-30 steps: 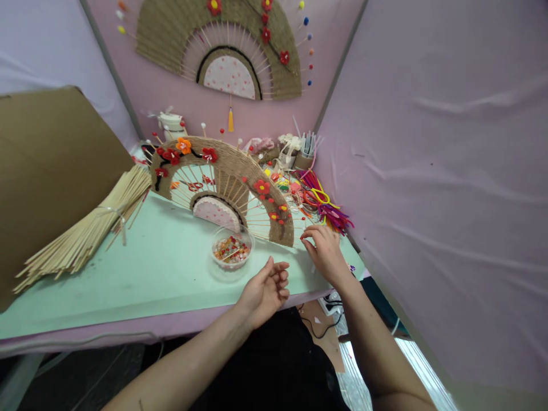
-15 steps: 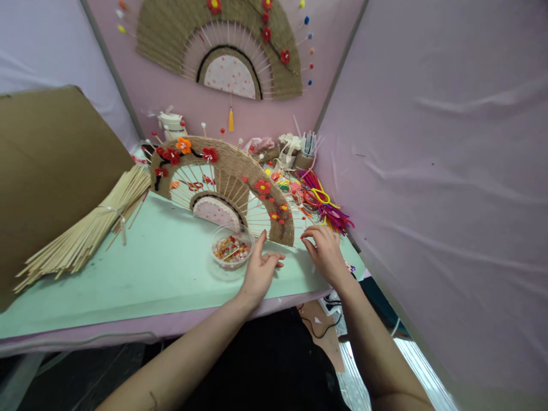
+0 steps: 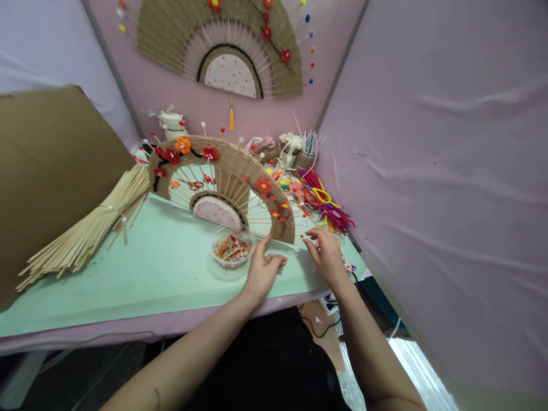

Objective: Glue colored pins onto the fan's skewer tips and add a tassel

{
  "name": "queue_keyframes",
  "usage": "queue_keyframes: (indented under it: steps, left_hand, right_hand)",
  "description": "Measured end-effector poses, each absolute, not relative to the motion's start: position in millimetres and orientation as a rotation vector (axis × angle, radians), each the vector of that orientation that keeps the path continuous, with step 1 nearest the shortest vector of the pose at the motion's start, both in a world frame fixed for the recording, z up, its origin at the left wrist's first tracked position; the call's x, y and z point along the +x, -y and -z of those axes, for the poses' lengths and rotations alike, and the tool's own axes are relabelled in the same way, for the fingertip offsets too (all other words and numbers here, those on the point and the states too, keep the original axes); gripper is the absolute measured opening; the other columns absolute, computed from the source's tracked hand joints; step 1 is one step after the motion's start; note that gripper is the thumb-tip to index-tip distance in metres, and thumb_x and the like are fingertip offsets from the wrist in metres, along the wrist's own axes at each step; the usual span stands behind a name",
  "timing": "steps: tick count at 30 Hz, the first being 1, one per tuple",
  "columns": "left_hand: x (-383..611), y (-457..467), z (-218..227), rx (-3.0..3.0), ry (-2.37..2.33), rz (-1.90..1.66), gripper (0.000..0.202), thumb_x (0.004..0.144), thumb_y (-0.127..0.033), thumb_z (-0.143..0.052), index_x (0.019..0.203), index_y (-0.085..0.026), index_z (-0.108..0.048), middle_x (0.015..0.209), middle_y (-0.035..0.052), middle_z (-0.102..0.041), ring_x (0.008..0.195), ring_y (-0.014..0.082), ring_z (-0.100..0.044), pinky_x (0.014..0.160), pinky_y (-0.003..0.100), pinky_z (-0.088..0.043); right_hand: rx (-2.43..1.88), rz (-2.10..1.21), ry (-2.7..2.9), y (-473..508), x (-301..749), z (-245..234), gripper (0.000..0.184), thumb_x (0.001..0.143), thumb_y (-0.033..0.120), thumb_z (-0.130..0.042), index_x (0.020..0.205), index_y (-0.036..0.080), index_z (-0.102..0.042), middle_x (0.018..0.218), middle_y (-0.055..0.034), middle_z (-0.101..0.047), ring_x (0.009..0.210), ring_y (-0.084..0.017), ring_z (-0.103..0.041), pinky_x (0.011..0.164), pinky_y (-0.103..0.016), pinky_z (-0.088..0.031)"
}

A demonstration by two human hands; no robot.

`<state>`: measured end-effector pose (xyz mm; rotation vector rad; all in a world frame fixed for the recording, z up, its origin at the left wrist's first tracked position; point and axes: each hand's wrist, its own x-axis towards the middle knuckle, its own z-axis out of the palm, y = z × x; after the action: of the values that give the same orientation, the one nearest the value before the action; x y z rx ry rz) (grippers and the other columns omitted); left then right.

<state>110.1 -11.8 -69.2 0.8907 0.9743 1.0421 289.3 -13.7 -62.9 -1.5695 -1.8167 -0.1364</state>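
A decorative fan [image 3: 231, 160] wound in brown twine stands on the table, trimmed with red and orange felt flowers and bead-tipped sticks. My left hand [image 3: 262, 268] is at its lower right edge, fingers stretched out, with the index fingertip at the bottom rim. Just left of my right hand [image 3: 326, 254] shows a red bead [image 3: 302, 236] by the fan's right end. The thumb and index finger of that hand are apart, with nothing visible between them. Beside my left hand sits a clear round tub [image 3: 213, 251] of red, orange and clear beads.
A tied bundle of thin wooden sticks [image 3: 92, 225] lies at the left against a cardboard sheet [image 3: 55, 148]. Colourful pipe cleaners [image 3: 329, 211] and craft scraps crowd the back right, near a cup of clear sticks [image 3: 307, 151]. A larger fan [image 3: 166, 45] hangs on the wall.
My right thumb and index finger have parted from the red bead, which now shows uncovered. My left hand has barely shifted.
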Motion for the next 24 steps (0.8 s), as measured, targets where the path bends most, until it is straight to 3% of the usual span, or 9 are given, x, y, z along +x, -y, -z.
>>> queue_keyframes:
  steps: [9,18,24]
  left_hand:
    - [109,13,65,0.877,-0.976,-1.059,0.062,0.073,-0.014,-0.058,0.133,-0.013,-0.041,0.072,0.0014,-0.069,0.071,0.0142,-0.066,0.074,0.028,-0.05]
    - [110,13,66,0.905,-0.975,-1.044,0.059,0.074,-0.013,-0.056,0.131,-0.013,-0.041,0.074,0.0029,-0.068,0.073,0.0144,-0.066,0.075,0.027,-0.049]
    - [109,14,64,0.886,-0.975,-1.052,0.055,0.074,-0.014,-0.058,0.127,-0.013,-0.042,0.073,0.0027,-0.068,0.072,0.0151,-0.066,0.077,0.029,-0.049]
  right_hand:
    - [-1.577,-0.023,1.525,10,274,71,0.012,0.086,0.034,-0.06,0.088,0.022,-0.058,0.08,-0.0029,-0.069,0.075,-0.021,-0.064,0.08,-0.038,-0.043]
    - [-1.541,-0.065,1.444,11,272,71,0.009,0.084,0.031,-0.059,0.086,0.022,-0.057,0.081,-0.0024,-0.066,0.077,-0.019,-0.062,0.076,-0.035,-0.046]
    - [-1.537,-0.124,1.43,9,270,73,0.018,0.08,0.031,-0.064,0.092,0.021,-0.055,0.089,-0.0048,-0.066,0.083,-0.021,-0.062,0.079,-0.038,-0.047]
